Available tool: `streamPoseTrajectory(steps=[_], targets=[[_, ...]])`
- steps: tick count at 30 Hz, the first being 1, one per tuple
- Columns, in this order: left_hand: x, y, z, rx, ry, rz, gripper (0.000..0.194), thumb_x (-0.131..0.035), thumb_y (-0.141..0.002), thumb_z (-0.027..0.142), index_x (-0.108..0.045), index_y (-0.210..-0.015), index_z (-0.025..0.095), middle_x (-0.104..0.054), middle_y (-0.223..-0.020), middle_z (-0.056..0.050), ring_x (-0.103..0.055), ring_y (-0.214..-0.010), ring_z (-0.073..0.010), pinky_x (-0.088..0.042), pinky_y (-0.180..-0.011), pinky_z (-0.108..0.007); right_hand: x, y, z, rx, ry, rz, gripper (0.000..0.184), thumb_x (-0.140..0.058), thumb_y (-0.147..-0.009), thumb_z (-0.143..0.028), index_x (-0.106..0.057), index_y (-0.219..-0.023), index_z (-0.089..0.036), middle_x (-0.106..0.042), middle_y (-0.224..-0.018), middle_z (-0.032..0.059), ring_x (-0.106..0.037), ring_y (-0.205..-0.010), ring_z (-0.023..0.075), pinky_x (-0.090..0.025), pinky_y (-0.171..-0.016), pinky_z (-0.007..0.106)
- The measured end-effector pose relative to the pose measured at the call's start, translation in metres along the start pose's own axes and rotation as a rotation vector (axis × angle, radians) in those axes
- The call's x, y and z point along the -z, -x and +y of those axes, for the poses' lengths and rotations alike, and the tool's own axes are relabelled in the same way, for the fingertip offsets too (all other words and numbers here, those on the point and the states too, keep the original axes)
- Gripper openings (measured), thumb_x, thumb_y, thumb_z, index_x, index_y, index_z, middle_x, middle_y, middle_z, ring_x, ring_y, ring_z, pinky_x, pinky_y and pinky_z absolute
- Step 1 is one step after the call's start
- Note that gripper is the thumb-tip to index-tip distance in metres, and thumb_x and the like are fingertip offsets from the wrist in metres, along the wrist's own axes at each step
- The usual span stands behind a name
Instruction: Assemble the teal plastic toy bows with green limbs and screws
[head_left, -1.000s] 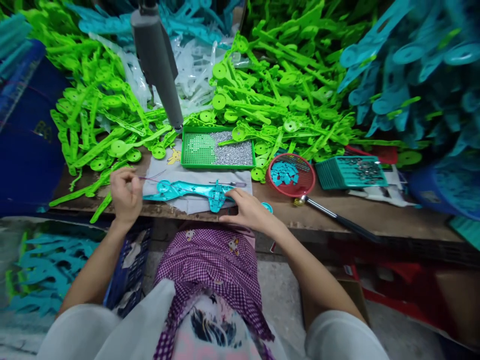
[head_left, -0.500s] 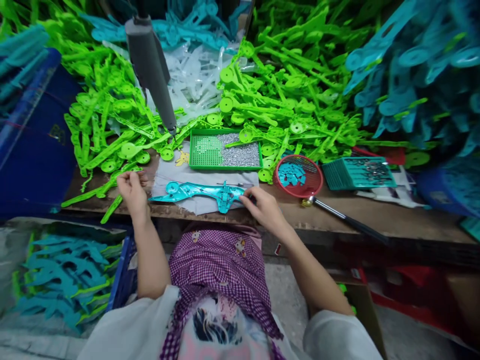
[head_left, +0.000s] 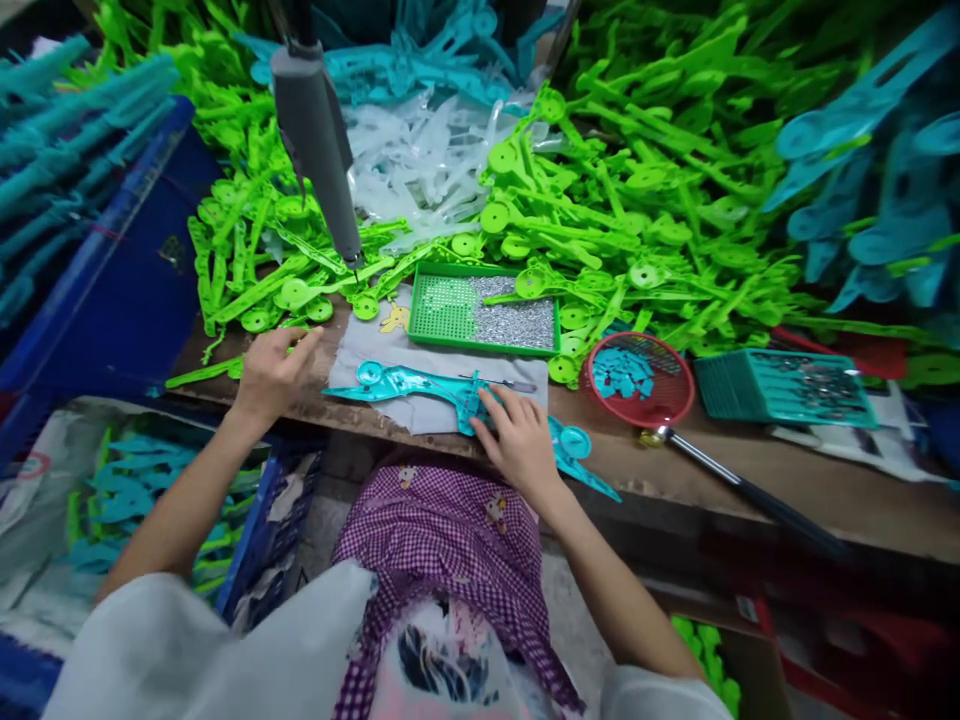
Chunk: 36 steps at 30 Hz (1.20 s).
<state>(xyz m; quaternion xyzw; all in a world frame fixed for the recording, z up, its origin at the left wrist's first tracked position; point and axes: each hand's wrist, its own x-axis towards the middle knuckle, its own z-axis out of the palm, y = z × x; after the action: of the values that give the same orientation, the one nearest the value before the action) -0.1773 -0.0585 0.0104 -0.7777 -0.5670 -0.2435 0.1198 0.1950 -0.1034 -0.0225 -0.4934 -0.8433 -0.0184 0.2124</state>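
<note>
A long turquoise plastic piece [head_left: 409,383] with a round disc near each end and a crosspiece in the middle lies across the grey cloth [head_left: 352,352]. My right hand [head_left: 519,445] grips it at the crosspiece, thumb on the near side and fingers over the top, covering part of its right half. To the left of the cloth, my left hand [head_left: 271,372] hovers at the bench by some bright green plastic arms [head_left: 206,372]. Its fingers are loosely apart, with nothing visible in them. A thin metal tool [head_left: 517,387] rests just behind the turquoise piece.
Behind the cloth sits a green tray [head_left: 442,338] of small metal parts. A grey electric screwdriver [head_left: 319,150] hangs above. Rightward are a red basket [head_left: 679,395] of turquoise bits, a hammer [head_left: 720,475] and teal trays [head_left: 724,390]. Green arms [head_left: 637,220] are heaped behind; a blue crate [head_left: 142,260] stands left.
My right hand has shifted from the end of the turquoise piece onto its crosspiece, and another disc end now shows to the right. My left hand's fingers have loosened. The view has turned left.
</note>
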Motion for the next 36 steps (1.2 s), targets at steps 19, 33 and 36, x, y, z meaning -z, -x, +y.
streamPoseTrajectory(steps=[19,33,36], targets=[[0.000,-0.013,-0.016,0.260,0.464,-0.275,0.024,-0.043,-0.094,0.035,-0.058,-0.097,0.017,-0.068,-0.094,-0.008,-0.064,-0.087,-0.0208,-0.050,-0.081,-0.035,-0.013,0.007,0.022,-0.048,0.153,-0.022,0.020,-0.052,-0.088,-0.033,-0.062,-0.095,-0.018,-0.068,-0.109,0.0113,-0.058,-0.101,0.0237,-0.036,-0.089,0.036],[-0.034,-0.003,0.005,0.024,0.080,-0.302,0.041,-0.046,-0.095,0.023,-0.053,-0.135,0.027,-0.054,-0.138,-0.014,-0.041,-0.136,-0.0285,-0.017,-0.115,-0.058,-0.018,0.008,0.020,-0.110,0.137,0.001,0.024,-0.047,-0.090,-0.033,-0.058,-0.105,-0.017,-0.067,-0.111,0.0126,-0.060,-0.101,0.0259,-0.037,-0.090,0.039],[-0.029,0.013,0.018,0.257,0.001,-0.144,0.052,-0.049,-0.094,0.039,-0.044,-0.142,0.022,-0.041,-0.148,-0.019,-0.031,-0.142,-0.0332,-0.014,-0.114,-0.057,-0.014,0.010,0.024,-0.101,0.062,-0.008,0.025,-0.047,-0.091,-0.035,-0.056,-0.107,-0.018,-0.068,-0.108,0.0120,-0.061,-0.102,0.0258,-0.037,-0.091,0.040]])
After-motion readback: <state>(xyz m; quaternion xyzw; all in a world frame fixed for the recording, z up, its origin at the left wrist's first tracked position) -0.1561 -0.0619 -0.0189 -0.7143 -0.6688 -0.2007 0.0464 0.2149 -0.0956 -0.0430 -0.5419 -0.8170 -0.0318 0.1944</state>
